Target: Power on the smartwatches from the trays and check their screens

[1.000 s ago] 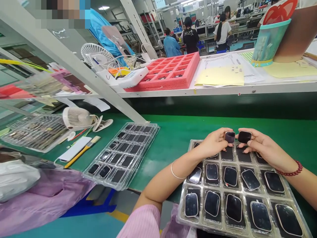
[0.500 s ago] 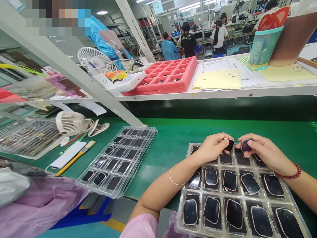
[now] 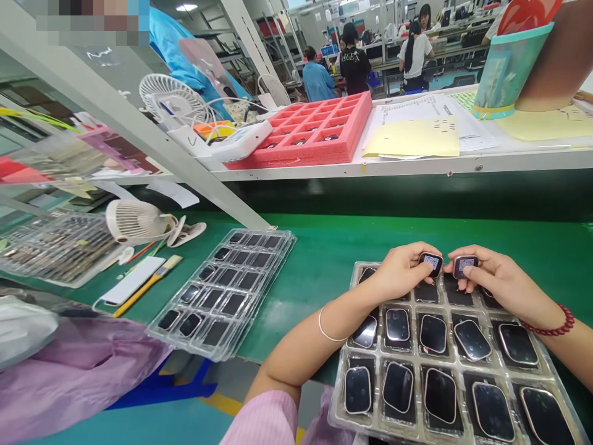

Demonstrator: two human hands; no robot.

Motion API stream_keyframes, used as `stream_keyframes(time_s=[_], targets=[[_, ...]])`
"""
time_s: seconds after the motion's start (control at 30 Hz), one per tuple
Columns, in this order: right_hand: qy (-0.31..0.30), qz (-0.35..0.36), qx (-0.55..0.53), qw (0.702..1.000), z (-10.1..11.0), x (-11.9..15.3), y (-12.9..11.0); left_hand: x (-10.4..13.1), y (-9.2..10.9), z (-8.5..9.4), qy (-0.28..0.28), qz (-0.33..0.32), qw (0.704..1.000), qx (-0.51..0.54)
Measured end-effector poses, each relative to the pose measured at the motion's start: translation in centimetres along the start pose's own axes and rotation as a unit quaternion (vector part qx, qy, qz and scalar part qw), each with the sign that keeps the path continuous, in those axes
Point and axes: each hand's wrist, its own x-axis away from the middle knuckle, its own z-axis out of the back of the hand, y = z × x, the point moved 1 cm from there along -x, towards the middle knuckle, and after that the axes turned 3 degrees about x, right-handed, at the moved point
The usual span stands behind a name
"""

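Note:
My left hand pinches a small dark square watch face whose screen shows a light code pattern. Close beside it, my right hand grips a second watch face, its screen lit with a similar pattern and the thumb on it. The two are side by side, slightly apart. Both hands are above the back row of a clear plastic tray, where several watch faces lie in the pockets. Fingers and wrists hide part of that back row.
Another clear tray with fewer watch faces lies left on the green table. Further left are a brush, a white fan and a tray of parts. A red foam tray and a cup stand on the shelf.
Both watch screens, dark before, now show light code patterns. The view has shifted slightly; my hands remain over the back of the tray.

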Motion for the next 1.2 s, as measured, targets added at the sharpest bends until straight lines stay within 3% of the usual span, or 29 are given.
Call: stream_keyframes(time_s=[0.9, 1.2], targets=[[-0.006, 0.005, -0.010, 1.000, 0.11, 0.05, 0.01, 0.28, 0.33, -0.02, -0.022, 0.011, 0.999, -0.033], [-0.007, 0.019, -0.003, 1.000, -0.41, 0.43, 0.33, -0.12, -0.41, 0.38, 0.035, -0.076, 0.992, -0.099]])
